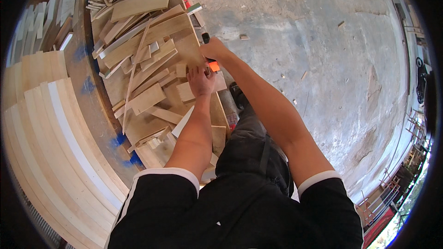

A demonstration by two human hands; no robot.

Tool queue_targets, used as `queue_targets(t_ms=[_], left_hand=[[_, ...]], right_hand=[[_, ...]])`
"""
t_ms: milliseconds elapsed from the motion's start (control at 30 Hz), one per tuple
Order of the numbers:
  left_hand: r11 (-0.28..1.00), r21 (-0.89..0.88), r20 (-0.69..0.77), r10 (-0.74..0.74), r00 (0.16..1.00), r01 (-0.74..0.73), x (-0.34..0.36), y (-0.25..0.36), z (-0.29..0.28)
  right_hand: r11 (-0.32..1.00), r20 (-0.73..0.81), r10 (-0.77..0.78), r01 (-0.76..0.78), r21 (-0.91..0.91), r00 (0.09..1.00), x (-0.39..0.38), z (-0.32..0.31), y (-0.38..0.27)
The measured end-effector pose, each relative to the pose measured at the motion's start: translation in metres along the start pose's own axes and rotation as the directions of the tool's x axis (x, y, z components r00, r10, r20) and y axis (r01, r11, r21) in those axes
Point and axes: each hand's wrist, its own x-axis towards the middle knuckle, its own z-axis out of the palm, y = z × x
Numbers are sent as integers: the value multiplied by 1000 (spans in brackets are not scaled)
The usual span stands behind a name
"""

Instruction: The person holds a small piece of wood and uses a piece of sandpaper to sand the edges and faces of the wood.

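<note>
Grey concrete floor (318,41) spreads around two o'clock of our view, with at least three small wood scraps (244,37) scattered over it. Toward ten o'clock we have one desk (134,128), heaped with wood offcuts (148,99), overlapping and too many to count; one long thin wood strip (134,69) lies across them. Pale boards (60,124) sit side by side at nine o'clock, one among them whiter.

Both our hands work at the desk's edge nearest the floor. Just before twelve o'clock is one black-and-orange hand tool (213,66), its exact kind partly hidden; our right hand (215,50) has its fingers clamped around it, a black end jutting out beyond the fist. At eleven o'clock our left hand (200,82) reaches down onto the wood just beside the orange part; we cannot tell whether its fingers grip or merely press. One black shoe (237,96) shows near the centre.
</note>
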Motion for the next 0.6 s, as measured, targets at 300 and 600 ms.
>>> queue_targets(t_ms=[300, 600], left_hand=[[996, 61, -27, 63, 998, -62, -2, -1, 4], [976, 213, 161, 8, 987, -43, -15, -20, 23]], right_hand=[[976, -141, -208, 197, -88, 968, -26, -4, 21], [952, -218, -296, 269, -144, 930, -122, 22, 48]])
